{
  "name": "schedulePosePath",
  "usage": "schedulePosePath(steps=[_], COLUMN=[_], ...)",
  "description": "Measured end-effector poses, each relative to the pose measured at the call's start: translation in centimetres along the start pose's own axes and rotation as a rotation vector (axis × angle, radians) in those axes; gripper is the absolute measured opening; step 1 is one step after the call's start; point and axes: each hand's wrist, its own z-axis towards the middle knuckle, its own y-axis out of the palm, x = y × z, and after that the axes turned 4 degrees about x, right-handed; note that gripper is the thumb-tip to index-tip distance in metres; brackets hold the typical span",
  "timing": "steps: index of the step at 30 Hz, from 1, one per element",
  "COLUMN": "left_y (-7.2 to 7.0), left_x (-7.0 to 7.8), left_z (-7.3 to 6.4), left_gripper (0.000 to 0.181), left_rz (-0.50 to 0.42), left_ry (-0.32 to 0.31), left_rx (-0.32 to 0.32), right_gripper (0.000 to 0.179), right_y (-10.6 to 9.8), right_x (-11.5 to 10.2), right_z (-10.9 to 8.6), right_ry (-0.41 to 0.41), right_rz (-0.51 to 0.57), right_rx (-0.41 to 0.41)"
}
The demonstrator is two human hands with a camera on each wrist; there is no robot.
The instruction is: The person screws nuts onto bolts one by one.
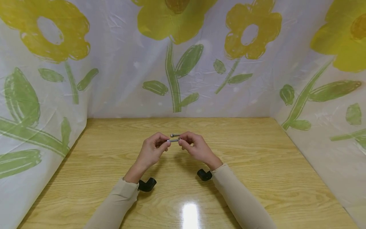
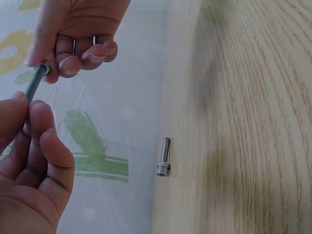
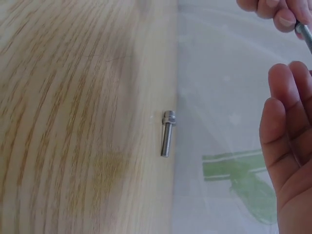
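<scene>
Held up over the table between both hands is a metal bolt (image 1: 173,140) with a threaded shank. My left hand (image 1: 151,151) pinches its head end between thumb and fingers. At the other end, the thumb and forefinger of my right hand (image 1: 198,149) pinch a small nut (image 2: 48,67), partly hidden by the fingers. The right hand's other fingers are curled loosely in the left wrist view. Beyond the hands, a second bolt (image 2: 165,157) lies on the table, with a nut (image 3: 169,121) up against its head.
The wood-grain table (image 1: 251,190) runs back to a pale curtain (image 1: 120,95) printed with yellow flowers, which also stands along both sides. Black curved pieces (image 1: 147,184) stick out at both wrists. A bright reflection shows on the table near the front.
</scene>
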Motion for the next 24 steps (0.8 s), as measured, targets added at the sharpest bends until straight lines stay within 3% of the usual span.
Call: schedulePosePath(steps=[12, 19, 24], left_y=[0.0, 0.4, 0.4], left_x=[0.2, -3.0, -3.5], left_z=[0.0, 0.6, 0.6], left_gripper=[0.011, 0.011, 0.010], left_rz=[-0.037, -0.057, -0.073], left_ry=[0.027, 0.016, 0.040], left_rx=[-0.009, 0.014, 0.019], right_gripper=[0.022, 0.024, 0.014], right_y=[-0.1, 0.4, 0.7], right_x=[0.0, 2.1, 4.0], right_z=[0.0, 0.4, 0.5], right_ry=[0.020, -0.032, -0.009], right_rz=[-0.006, 0.047, 0.069], right_rx=[-0.019, -0.005, 0.000])
